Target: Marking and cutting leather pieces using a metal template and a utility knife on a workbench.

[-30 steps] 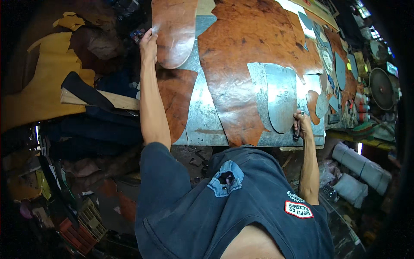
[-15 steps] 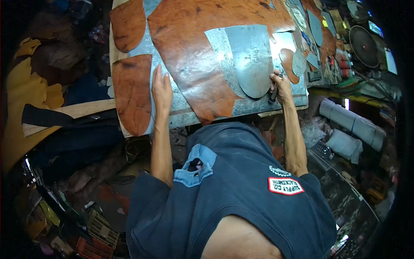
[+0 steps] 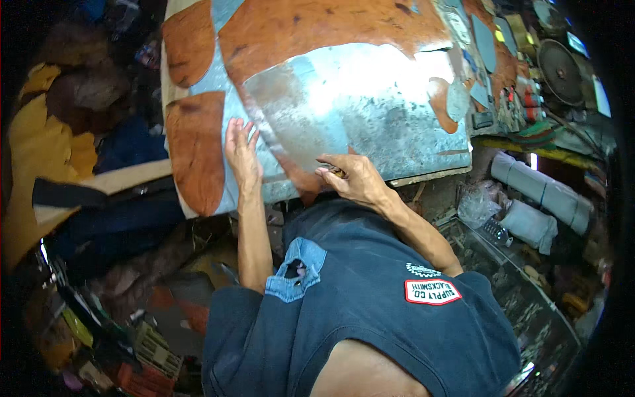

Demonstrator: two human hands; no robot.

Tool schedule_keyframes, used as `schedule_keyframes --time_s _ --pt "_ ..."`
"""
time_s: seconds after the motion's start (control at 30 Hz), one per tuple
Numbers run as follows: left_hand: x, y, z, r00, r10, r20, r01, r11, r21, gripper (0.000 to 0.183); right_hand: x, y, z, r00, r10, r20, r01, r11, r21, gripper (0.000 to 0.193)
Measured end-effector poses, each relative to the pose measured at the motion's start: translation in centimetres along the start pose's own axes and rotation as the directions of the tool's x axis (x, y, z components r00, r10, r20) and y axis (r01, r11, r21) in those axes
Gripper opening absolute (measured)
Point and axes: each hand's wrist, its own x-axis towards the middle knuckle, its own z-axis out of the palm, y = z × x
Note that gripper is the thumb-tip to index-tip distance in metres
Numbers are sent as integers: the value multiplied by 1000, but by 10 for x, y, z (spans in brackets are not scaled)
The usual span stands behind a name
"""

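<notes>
My left hand is open, fingers apart, over the strip of worktop between a rounded brown leather piece and a narrow leather strip. My right hand is curled at the near side of the worktop, beside the lower end of that strip. Its fingers close round a small brown-and-dark tool handle, mostly hidden. Beyond the hands, a large brown leather sheet covers the far part of the metal worktop. Between strip and bare metal is a blurred greyish-brown patch; I cannot tell whether it is a sheet or the worktop.
Another cut leather piece lies at the far left. A small curved leather piece and a grey oval template lie at the right. Rolled pale material stands right of the bench, and a wooden board juts out left.
My right hand has moved left and nearer, from the worktop's right side. The grey rounded template no longer shows there; bare metal does. The leather on the left now shows as a narrow strip.
</notes>
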Motion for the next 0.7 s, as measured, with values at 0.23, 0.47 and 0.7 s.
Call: schedule_keyframes --time_s 0.23,0.47,0.7 --pt "32 22 -4 967 -250 39 233 940 247 64 68 120 -101 872 467 -147 -386 841 380 35" --pt "75 43 34 950 -284 130 188 853 487 50 197 281 -244 737 -50 -674 -330 843 -424 43" --pt "83 17 29 988 -148 -37 143 812 565 44 302 310 -295 933 263 -246 -352 810 -469 42"
